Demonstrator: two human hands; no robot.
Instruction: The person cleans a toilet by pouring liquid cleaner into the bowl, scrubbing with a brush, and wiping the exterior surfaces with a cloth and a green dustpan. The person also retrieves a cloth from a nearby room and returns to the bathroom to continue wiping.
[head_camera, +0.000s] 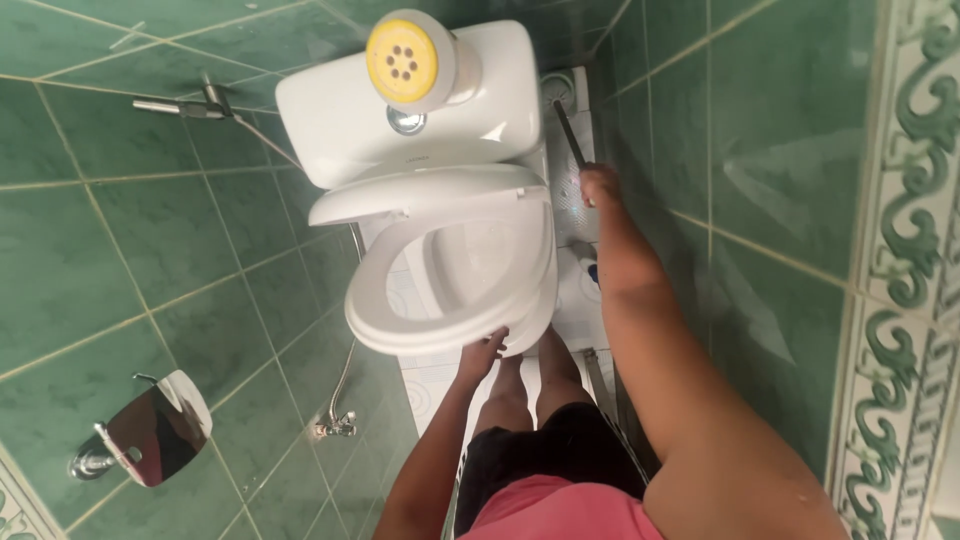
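glossy green tiled walls (150, 260); patterned border tiles (910, 250) at right; chrome paper holder (150, 430) lower left; pale floor (430, 385).

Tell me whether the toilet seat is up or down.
Partly raised. The toilet seat tilts up off the bowl, its front edge held by the left hand; the lid stands behind it.
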